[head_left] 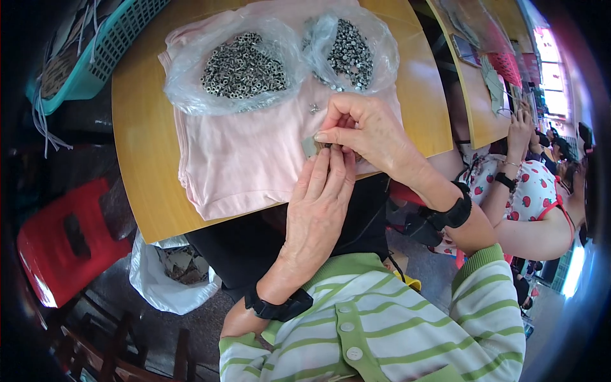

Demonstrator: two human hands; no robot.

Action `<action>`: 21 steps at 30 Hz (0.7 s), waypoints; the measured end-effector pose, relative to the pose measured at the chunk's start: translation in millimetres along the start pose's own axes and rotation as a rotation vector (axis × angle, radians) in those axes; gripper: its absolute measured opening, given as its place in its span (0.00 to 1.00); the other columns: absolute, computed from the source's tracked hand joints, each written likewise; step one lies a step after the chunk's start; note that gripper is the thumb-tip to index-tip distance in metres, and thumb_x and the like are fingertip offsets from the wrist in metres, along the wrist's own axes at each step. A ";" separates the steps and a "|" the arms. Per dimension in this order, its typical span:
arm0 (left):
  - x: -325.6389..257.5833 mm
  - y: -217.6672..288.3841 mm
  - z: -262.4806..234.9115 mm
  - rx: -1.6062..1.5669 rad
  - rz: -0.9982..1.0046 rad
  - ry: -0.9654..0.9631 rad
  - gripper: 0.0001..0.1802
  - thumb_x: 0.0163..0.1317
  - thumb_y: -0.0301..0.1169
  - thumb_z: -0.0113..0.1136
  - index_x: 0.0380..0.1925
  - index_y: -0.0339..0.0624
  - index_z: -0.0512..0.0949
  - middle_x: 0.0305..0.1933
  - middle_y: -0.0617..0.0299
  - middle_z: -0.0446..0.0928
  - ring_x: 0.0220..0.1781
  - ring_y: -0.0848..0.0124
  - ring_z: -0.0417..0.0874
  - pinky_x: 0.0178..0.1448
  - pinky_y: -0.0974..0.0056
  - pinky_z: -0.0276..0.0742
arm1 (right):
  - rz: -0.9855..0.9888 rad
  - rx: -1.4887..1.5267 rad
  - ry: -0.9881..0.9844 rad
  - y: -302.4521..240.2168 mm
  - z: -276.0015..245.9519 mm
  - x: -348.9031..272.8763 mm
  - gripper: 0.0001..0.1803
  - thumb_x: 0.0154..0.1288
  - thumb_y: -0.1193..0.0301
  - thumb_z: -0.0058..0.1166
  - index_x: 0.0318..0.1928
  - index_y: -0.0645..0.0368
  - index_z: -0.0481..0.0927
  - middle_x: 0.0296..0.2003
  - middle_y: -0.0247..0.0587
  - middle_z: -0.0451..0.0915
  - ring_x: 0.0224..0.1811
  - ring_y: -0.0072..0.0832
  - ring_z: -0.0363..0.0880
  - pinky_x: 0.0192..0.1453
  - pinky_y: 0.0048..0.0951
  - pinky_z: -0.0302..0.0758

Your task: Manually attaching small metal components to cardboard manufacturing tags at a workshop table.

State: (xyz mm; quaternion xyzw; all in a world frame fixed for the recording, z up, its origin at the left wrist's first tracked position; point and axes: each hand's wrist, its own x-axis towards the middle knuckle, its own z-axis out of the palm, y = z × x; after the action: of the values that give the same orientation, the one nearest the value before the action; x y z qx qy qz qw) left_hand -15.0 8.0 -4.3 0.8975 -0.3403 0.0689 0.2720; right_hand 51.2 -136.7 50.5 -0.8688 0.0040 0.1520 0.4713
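My left hand lies over the near part of the pink cloth, its fingers pressed together against a small flat grey-green piece. Beside those fingertips, my right hand pinches thumb and forefinger; whatever is between them is too small and hidden to name. Just beyond the hands, a few tiny metal bits rest on the cloth. Farther off are two clear plastic bags, the left bag full of small silvery metal rings, the right bag of small shiny metal caps.
The cloth covers much of a wooden table. A teal basket stands far left, above a red plastic stool. A white-lined bin with scraps is below the table's left edge. To the right, a person in a strawberry-print garment sits at another table.
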 end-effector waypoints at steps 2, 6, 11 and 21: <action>0.1 -0.5 1.3 -0.004 0.006 -0.002 0.31 0.54 0.30 0.51 0.60 0.31 0.69 0.62 0.51 0.66 0.69 0.59 0.63 0.74 0.58 0.59 | 0.002 -0.029 -0.001 -2.0 -1.9 2.3 0.07 0.57 0.77 0.60 0.29 0.67 0.76 0.21 0.37 0.77 0.25 0.19 0.73 0.30 0.25 0.72; -1.0 1.7 0.3 -0.098 -0.063 0.040 0.30 0.51 0.22 0.59 0.59 0.35 0.71 0.65 0.53 0.67 0.66 0.59 0.67 0.67 0.56 0.66 | 0.043 -0.029 -0.035 -4.6 0.6 5.7 0.07 0.55 0.76 0.62 0.27 0.66 0.76 0.20 0.38 0.76 0.24 0.21 0.74 0.29 0.27 0.72; -1.5 0.7 3.4 -0.091 -0.039 0.078 0.30 0.53 0.23 0.56 0.60 0.34 0.70 0.63 0.52 0.67 0.66 0.58 0.67 0.68 0.57 0.65 | -0.004 -0.105 -0.006 -6.2 -0.2 3.5 0.07 0.54 0.75 0.63 0.28 0.65 0.78 0.21 0.41 0.77 0.24 0.25 0.75 0.30 0.29 0.72; 1.9 0.0 3.7 -0.113 -0.031 0.126 0.33 0.48 0.20 0.61 0.60 0.38 0.71 0.61 0.52 0.70 0.62 0.56 0.70 0.63 0.56 0.70 | -0.125 -0.006 0.192 10.1 -12.3 -40.0 0.09 0.58 0.71 0.61 0.36 0.63 0.81 0.30 0.44 0.82 0.29 0.34 0.80 0.37 0.32 0.75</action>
State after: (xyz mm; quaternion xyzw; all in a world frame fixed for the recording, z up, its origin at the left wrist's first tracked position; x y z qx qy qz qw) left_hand -13.8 5.0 -6.8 0.8798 -0.3119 0.1019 0.3440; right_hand 14.8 -157.9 59.2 -0.8793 -0.0055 0.0383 0.4746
